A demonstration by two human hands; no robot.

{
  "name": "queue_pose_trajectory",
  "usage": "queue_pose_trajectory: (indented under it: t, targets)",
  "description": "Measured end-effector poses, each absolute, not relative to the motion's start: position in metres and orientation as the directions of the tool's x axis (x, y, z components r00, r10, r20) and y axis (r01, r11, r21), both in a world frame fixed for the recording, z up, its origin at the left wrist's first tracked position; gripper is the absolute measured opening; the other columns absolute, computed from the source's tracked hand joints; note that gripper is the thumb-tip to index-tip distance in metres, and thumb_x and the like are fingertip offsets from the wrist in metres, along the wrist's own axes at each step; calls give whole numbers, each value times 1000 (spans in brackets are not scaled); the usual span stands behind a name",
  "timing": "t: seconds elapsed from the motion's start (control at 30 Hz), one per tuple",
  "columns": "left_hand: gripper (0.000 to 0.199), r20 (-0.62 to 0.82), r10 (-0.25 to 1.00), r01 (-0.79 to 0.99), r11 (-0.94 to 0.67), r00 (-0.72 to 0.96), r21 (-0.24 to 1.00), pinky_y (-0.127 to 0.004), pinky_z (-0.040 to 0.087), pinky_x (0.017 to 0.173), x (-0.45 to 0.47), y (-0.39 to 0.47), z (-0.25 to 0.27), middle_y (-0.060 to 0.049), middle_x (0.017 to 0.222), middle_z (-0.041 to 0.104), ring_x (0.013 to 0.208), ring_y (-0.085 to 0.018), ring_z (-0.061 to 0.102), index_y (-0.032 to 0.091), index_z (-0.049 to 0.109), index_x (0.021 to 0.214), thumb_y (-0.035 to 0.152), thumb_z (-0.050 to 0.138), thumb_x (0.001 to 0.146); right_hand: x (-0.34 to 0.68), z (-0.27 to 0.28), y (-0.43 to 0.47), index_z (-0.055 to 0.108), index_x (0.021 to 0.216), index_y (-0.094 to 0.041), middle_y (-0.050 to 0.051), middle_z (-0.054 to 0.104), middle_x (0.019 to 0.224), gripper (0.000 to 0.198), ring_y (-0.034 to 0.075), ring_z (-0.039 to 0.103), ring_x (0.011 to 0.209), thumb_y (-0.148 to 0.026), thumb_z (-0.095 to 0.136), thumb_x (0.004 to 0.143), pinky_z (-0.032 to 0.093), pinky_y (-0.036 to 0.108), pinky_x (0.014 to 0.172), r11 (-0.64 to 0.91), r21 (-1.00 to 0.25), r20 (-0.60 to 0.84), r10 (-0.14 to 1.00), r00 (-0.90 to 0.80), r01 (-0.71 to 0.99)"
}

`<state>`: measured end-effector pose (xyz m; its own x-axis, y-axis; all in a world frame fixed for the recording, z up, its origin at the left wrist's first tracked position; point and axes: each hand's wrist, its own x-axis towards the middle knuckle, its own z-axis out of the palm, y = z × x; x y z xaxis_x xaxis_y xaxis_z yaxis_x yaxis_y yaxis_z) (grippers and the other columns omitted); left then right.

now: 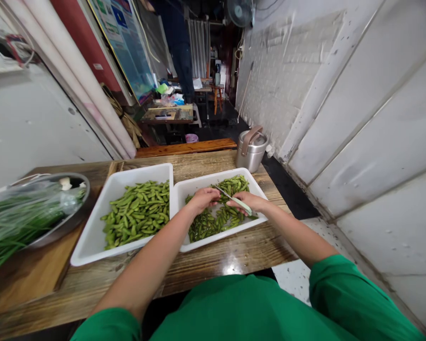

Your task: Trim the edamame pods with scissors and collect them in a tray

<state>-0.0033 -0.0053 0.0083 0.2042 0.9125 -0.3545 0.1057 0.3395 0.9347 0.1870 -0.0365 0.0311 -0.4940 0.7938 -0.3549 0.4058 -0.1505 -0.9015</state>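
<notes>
Streaky brown wooden table [205, 162], little margin for error

From where I stand, the person's right hand [250, 201] is wrapped around scissors with pale green handles [243, 205], whose tips point towards the left hand [203, 199]. Its fingers are bunched together; I cannot tell whether they pinch anything. Both hands are over a rectangular white plastic tray [213, 238] where slim green bean pods [203, 228] lie spread about. Just beside it, a second white plastic tray [90, 244] carries a fuller heap of plump green pods [138, 213].

My worry is the fingertips: with the tips so near, a slip of either hand could nick one. The left forearm [163, 251] also hangs over that second tray's corner; a careless sweep might jog it and scatter pods.
</notes>
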Motion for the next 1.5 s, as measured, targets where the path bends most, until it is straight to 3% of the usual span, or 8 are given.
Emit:
queue_pose_trajectory:
  t: [0.07,0.23,0.37,0.57,0.7,0.87,1.07,1.5]
  targets:
    - [12,-317,943,277,280,99,919,-24,40,56,-6,-4,7,-6,65,62,58,-14,54,14,62,64,26,63,59,187,30,-36,44,60,-15,-6,43,40,39,5,39,30,-47,66,63,33,16,28,-161,-903,-351,813,-465,399]
    - [7,21,987,674,95,-162,732,-25,37,62,-21,7,-3,-6,67,62,63,-16,54,18,64,63,14,58,62,188,23,-31,43,64,-16,-6,43,43,39,6,39,31,-49,64,64,34,17,28,-201,-917,-332,864,-379,346]
    - [15,101,995,737,-71,4,672,-24,37,73,-22,10,-11,-7,75,62,77,-18,55,19,67,72,13,59,61,187,22,-32,44,63,-15,-6,42,43,40,5,38,31,-49,66,62,34,17,28,-172,-910,-324,864,-386,377]
    - [14,80,986,906,-164,144,390,-26,38,75,-16,7,-9,-10,92,58,84,-19,54,15,65,78,21,57,68,187,26,-34,44,63,-15,-6,43,43,41,5,39,31,-50,65,62,35,17,28,-152,-902,-326,853,-407,405]
    - [17,62,997,790,-72,44,608,-24,41,67,-15,10,-8,-6,77,62,70,-14,56,14,63,83,22,55,71,187,25,-33,44,65,-15,-5,44,44,41,6,41,33,-51,64,63,37,17,29,-185,-899,-349,850,-394,398]
    - [25,-68,997,454,71,-24,888,-21,39,50,-10,11,-10,-3,67,62,46,-8,50,11,63,87,25,60,67,186,24,-34,44,63,-14,-5,45,46,41,5,42,34,-50,63,64,37,16,30,-195,-900,-374,806,-459,391]
    - [21,-89,996,358,82,2,930,-19,35,44,-6,5,-7,1,48,55,41,-7,45,12,65,72,29,65,60,186,22,-35,41,63,-15,-5,44,46,40,5,41,34,-50,60,68,39,17,31,-218,-925,-356,784,-509,311]
    - [16,-148,988,233,133,48,963,-18,33,40,-3,-3,0,1,44,54,37,-6,43,12,63,64,26,67,58,186,31,-40,39,57,-15,-6,40,39,43,5,38,28,-52,59,68,32,16,26,-131,-912,-335,787,-518,390]
